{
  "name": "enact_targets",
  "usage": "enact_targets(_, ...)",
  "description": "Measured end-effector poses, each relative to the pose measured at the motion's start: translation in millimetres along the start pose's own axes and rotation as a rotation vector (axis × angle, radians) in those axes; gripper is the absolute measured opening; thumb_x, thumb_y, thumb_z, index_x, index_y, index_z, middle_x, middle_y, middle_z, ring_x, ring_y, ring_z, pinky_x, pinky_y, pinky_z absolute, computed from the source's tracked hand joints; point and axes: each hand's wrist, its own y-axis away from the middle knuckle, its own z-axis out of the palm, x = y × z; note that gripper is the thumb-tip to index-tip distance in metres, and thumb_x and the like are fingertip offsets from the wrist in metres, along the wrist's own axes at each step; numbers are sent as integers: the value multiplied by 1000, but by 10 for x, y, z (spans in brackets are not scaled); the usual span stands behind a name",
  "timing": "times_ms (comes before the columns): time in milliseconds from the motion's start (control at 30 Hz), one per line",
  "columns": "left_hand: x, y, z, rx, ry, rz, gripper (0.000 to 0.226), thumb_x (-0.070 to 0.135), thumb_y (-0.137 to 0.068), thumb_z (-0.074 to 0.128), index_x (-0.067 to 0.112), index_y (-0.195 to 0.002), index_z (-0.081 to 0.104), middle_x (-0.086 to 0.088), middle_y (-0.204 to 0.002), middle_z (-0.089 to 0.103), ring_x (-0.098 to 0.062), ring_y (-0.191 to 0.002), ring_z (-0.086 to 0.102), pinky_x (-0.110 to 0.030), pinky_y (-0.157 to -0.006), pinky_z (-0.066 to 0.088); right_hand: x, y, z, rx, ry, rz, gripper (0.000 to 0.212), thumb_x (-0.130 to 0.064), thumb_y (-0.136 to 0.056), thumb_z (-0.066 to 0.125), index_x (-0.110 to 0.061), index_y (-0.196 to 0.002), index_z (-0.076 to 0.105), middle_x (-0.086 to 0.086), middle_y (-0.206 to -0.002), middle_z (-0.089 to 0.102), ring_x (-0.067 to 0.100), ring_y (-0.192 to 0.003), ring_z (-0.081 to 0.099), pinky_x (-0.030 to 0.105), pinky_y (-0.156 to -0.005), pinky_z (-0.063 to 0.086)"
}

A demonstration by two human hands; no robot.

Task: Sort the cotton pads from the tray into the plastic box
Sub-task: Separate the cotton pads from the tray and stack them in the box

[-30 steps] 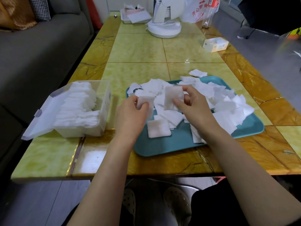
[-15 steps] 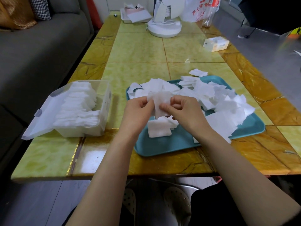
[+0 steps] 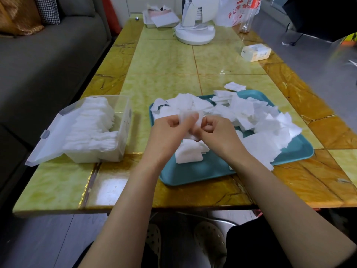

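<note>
Head view: left hand (image 3: 170,130) and right hand (image 3: 218,132) both pinch a few pads (image 3: 190,115) above the tray (image 3: 193,171). Best to square their edges, then carry them to the box (image 3: 126,117) at nine o'clock.

A home living room: a grey fabric sofa (image 3: 48,60) at nine o'clock carries a golden-brown cushion (image 3: 17,18) and a houndstooth cushion (image 3: 47,9), beside a glossy yellow-green marble-patterned table (image 3: 164,55). A white plastic desk fan (image 3: 195,33) stands at twelve.
</note>
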Motion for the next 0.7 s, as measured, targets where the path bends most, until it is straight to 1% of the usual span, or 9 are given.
enact_targets(67,-13,9,5,42,-89,81,30,23,-89,61,-1,-73,66,-10,-61,65,-18,-57,53,-30,-60,42,15,-7,3,5,37,-52,27,-24,-80,70,-15,-61,53,-11,-49,54,1,-48,46,15,-51,35)
enact_targets(133,-33,2,0,115,-164,138,32,17,-91,59,3,-62,58,-5,-52,51,-9,-49,40,-23,-51,32,56,-9,23,-28,125,-85,21,-26,-77,74,-13,-78,57,-7,-70,63,7,-64,57,23,-62,44)
enact_targets(200,-54,-13,-12,180,-239,178,43,15,-92,58,11,-53,41,5,-47,33,-6,-44,28,-20,-45,21,123,8,50,-146,343,-99,33,-37,-73,75,-20,-90,54,-5,-91,64,12,-83,60,31,-72,48)
enact_targets(300,-51,4,-24,224,-300,227,49,14,-92,57,17,-52,30,7,-45,25,-9,-43,27,-21,-44,23,181,40,126,-346,665,-182,54,-47,-70,74,-23,-113,51,-1,-113,53,17,-108,47,35,-85,43)
enact_targets(400,-83,-16,-45,246,-318,218,46,16,-93,57,14,-55,32,6,-48,26,-9,-45,25,-22,-45,23,159,48,145,-341,660,-174,60,-44,-73,73,-23,-124,49,-1,-117,48,18,-112,44,33,-85,40)
enact_targets(500,-99,-39,-68,263,-340,205,40,19,-93,56,0,-60,41,3,-50,28,-10,-47,24,-23,-45,23,143,33,133,-349,675,-140,48,-45,-72,74,-24,-110,55,-2,-106,49,19,-103,50,33,-79,41)
enact_targets(567,-102,-50,-83,278,-346,193,41,19,-93,56,0,-60,41,2,-50,29,-9,-46,24,-22,-45,25,149,20,119,-336,681,-151,35,-45,-70,76,-25,-87,53,-5,-93,47,19,-93,50,30,-69,38)
enact_targets(633,-96,-49,-106,303,-354,190,43,18,-93,57,9,-57,36,4,-50,27,-9,-45,27,-21,-45,26,144,21,97,-318,659,-163,39,-45,-68,77,-26,-67,42,-9,-78,42,16,-80,46,27,-57,30)
enact_targets(700,-91,-45,-131,328,-355,180,42,19,-94,56,8,-57,39,3,-50,29,-9,-45,27,-20,-45,27,155,14,67,-291,609,-167,43,-47,-67,76,-23,-61,41,-5,-70,45,16,-71,45,29,-54,29)
